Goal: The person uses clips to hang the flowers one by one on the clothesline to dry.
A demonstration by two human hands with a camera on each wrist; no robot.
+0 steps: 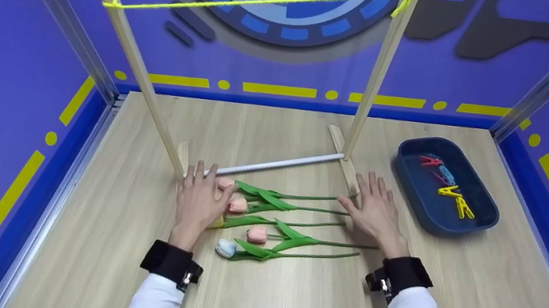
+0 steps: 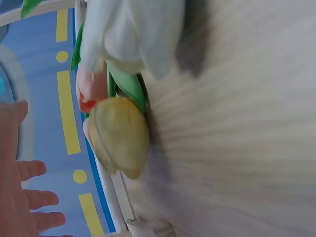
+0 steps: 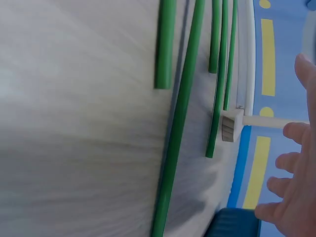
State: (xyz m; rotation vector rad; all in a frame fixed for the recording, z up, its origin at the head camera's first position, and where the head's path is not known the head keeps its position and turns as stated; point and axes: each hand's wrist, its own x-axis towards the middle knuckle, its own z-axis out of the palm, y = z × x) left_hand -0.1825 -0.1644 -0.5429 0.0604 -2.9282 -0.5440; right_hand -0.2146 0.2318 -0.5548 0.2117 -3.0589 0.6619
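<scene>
Several artificial tulips lie side by side on the table, heads to the left and green stems (image 3: 177, 123) to the right. Nearest the front is a pale blue tulip (image 1: 226, 247), with a pink tulip (image 1: 257, 234) behind it. My left hand (image 1: 199, 200) spreads over the head end, partly covering a yellow tulip (image 2: 121, 136). Two more pink heads show beside its thumb. At the stem ends my right hand (image 1: 376, 214) is spread, palm down, its thumb near the farther stems. Neither hand grips anything; contact with the flowers cannot be made out.
Behind the tulips stands a wooden frame with two posts (image 1: 375, 77), a white bottom rod (image 1: 278, 165) and a yellow string (image 1: 274, 1) across the top. At right, a dark blue basin (image 1: 406, 194) holds several clothespins (image 1: 464, 207). Blue panels (image 1: 286, 70) enclose the table.
</scene>
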